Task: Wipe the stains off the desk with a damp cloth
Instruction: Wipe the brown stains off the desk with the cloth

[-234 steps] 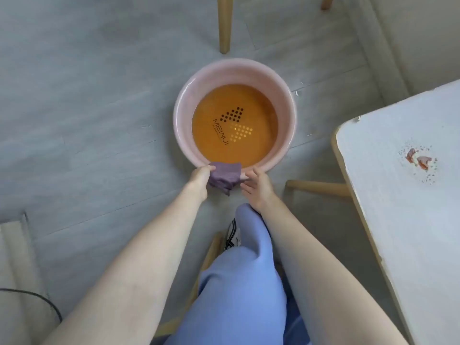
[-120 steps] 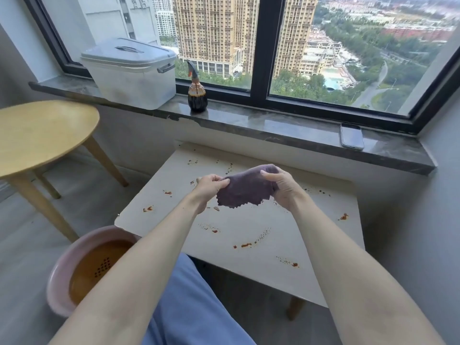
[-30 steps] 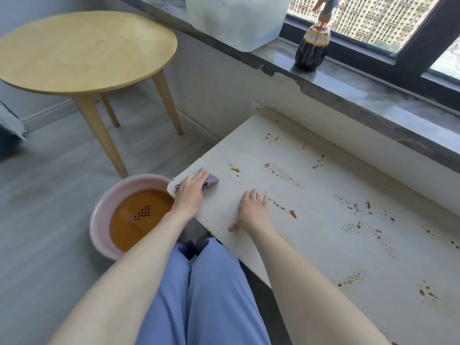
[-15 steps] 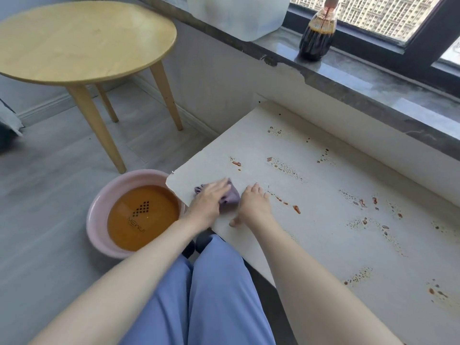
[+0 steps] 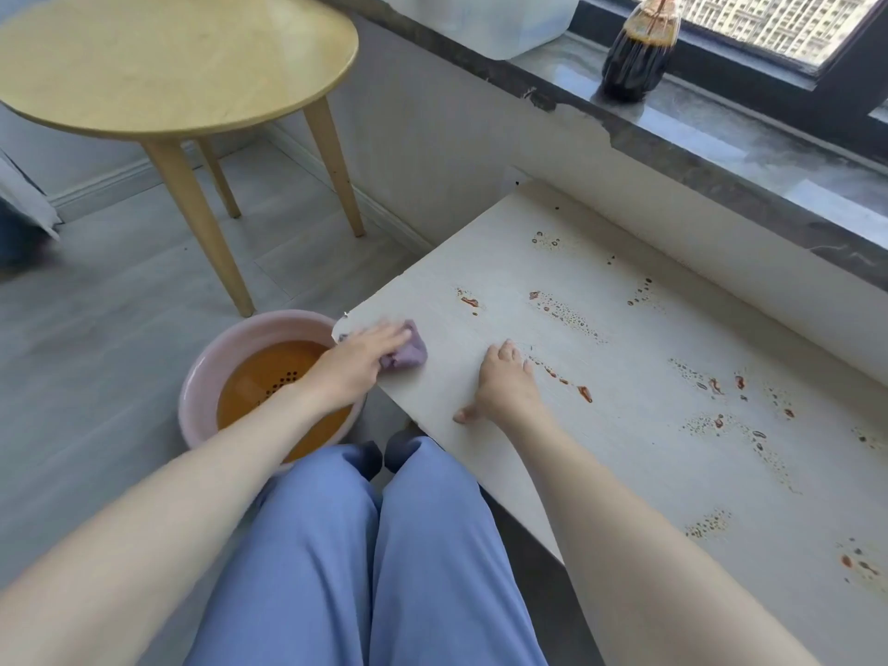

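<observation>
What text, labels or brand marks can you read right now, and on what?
None can be read.
Basin: only a dotted mark on its bottom, partly behind an arm; no letters legible.
Bottle: no readable label.
Desk and cloth: no text.

Your left hand [image 5: 363, 360]: presses the cloth [image 5: 409, 354] onto the desk [image 5: 624, 473], at its corner.
Your right hand [image 5: 502, 389]: flat on the desk, beside stains [image 5: 585, 394].
</observation>
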### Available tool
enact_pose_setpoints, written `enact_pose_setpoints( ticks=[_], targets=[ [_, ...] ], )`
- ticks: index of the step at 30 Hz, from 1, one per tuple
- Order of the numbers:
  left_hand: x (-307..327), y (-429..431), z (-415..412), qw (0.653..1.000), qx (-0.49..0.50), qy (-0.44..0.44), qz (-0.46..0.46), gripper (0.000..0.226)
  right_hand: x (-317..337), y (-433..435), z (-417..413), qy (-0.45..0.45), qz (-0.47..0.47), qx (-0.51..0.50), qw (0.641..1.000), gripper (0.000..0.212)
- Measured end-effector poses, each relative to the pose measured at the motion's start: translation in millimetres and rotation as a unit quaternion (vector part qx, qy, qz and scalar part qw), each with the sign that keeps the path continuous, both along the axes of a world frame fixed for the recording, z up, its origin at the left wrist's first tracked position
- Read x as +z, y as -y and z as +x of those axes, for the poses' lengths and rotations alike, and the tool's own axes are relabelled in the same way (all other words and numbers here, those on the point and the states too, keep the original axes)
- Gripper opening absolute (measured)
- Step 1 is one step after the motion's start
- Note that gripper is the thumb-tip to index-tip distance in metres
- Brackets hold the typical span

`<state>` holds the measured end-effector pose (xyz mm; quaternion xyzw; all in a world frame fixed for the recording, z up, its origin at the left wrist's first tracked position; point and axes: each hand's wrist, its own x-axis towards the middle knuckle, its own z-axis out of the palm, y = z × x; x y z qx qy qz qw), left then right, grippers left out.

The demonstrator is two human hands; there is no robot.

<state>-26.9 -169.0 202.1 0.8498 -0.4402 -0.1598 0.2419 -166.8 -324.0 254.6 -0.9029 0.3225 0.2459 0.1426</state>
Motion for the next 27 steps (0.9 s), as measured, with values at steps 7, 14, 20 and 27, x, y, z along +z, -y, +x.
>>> enact_pose_setpoints(
  ticks=[7, 14, 20, 27],
  targets=[
    [-5.8, 8.8, -36.2, 0.998, -0.001, 0.060, -0.002, 0.059, -0.8, 1.2, 0.6, -0.011, -0.011, 0.005, 1.000, 0.119],
    [3.1, 8.8, -4.2, 0.992, 0.120, 0.029, -0.001, 0.053, -1.7, 0.3, -0.8, -0.009, -0.011, 0.005, 1.000, 0.119],
    [5.0, 0.8, -23.9, 0.994, -0.097, 0.025, 0.038, 0.052, -3.7, 2.1, -1.6, 0.005, -0.008, 0.006, 1.000, 0.119],
    [-1.0, 22.4, -34.1, 0.998, 0.006, 0.049, 0.041, 0.054, -6.9, 8.0, -9.7, 0.047, -0.011, 0.023, 0.999, 0.120]
  ],
)
